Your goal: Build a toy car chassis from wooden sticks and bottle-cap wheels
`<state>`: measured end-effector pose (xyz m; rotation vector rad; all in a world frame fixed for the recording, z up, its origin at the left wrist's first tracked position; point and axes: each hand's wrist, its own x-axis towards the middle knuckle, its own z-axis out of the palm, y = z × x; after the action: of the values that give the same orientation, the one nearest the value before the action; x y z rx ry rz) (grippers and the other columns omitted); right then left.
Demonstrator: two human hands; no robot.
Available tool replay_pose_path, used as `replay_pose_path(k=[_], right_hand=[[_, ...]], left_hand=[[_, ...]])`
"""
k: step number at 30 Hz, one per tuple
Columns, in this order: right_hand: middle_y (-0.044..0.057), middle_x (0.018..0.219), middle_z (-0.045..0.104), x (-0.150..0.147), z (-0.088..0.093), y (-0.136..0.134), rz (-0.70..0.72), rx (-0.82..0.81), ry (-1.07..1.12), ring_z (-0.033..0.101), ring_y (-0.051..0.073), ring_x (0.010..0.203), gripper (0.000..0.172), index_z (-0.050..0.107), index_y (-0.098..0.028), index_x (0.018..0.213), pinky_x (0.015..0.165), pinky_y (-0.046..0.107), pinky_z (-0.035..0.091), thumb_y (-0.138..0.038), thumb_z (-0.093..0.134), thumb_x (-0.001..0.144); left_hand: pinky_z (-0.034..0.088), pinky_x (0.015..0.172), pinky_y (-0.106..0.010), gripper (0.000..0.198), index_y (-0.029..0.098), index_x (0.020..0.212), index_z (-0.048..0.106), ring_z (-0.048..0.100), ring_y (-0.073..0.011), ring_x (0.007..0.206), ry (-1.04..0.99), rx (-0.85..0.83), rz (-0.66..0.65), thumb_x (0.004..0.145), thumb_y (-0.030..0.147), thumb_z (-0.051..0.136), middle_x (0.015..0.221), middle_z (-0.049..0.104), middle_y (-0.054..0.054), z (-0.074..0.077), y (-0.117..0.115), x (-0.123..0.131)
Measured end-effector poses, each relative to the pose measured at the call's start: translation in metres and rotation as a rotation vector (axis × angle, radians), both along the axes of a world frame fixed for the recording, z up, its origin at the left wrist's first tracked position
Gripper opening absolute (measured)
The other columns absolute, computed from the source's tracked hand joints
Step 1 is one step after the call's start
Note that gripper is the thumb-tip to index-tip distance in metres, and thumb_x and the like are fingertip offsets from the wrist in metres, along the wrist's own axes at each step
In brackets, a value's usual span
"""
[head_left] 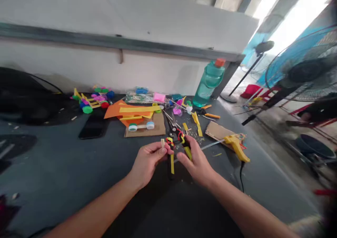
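Observation:
Between the thumb and fingers of my left hand are short pale wooden sticks, held upright. My right hand has its fingers around one handle of the pruning shears, with the thumb standing off. These shears have yellow-and-black handles spread apart, and their blades point away from me. The other handle lies close beside my left fingertips; whether they touch it I cannot tell. Just beyond, a stick with bottle-cap wheels rests on a piece of cardboard.
A yellow glue gun lies at the right by more cardboard. Behind are orange paper sheets, a phone, bottle-cap toys, orange-handled pliers and a teal water bottle. A fan stands beyond the table.

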<state>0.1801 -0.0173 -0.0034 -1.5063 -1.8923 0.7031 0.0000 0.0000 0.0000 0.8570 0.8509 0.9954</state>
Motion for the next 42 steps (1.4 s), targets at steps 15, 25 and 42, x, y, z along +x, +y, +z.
replay_pose_path(k=[15, 25, 42], right_hand=[[0.014, 0.127, 0.044, -0.007, 0.008, -0.006, 0.038, -0.185, 0.171, 0.045, 0.028, 0.117, 0.090, 0.020, -0.015, 0.140, 0.096, 0.042, 0.040, -0.019, 0.060, 0.060], [0.004, 0.102, 0.056, -0.004, 0.025, -0.010, 0.088, -0.082, 0.071, 0.055, 0.018, 0.085, 0.057, 0.042, -0.021, 0.116, 0.075, 0.029, 0.045, -0.013, 0.053, 0.061], [0.009, 0.103, 0.056, -0.007, 0.017, -0.017, 0.099, 0.063, -0.220, 0.058, 0.021, 0.082, 0.056, 0.036, -0.018, 0.119, 0.072, 0.031, 0.045, -0.020, 0.053, 0.065]], left_hand=[[0.046, 0.074, -0.023, 0.017, 0.016, 0.075, 0.071, 0.062, -0.0157, 0.078, 0.376, 0.381, -0.161, 0.083, 0.025, 0.058, 0.078, 0.070, -0.002, 0.024, -0.011, 0.004], [0.052, 0.073, -0.024, 0.013, 0.016, 0.075, 0.070, 0.066, -0.0165, 0.076, 0.597, 0.623, 0.081, 0.080, 0.022, 0.060, 0.076, 0.072, -0.002, 0.027, 0.025, -0.028], [0.054, 0.070, -0.023, 0.013, 0.019, 0.081, 0.072, 0.068, -0.0160, 0.075, 0.692, 0.913, 0.108, 0.081, 0.019, 0.060, 0.079, 0.074, 0.000, 0.035, 0.030, -0.035]])
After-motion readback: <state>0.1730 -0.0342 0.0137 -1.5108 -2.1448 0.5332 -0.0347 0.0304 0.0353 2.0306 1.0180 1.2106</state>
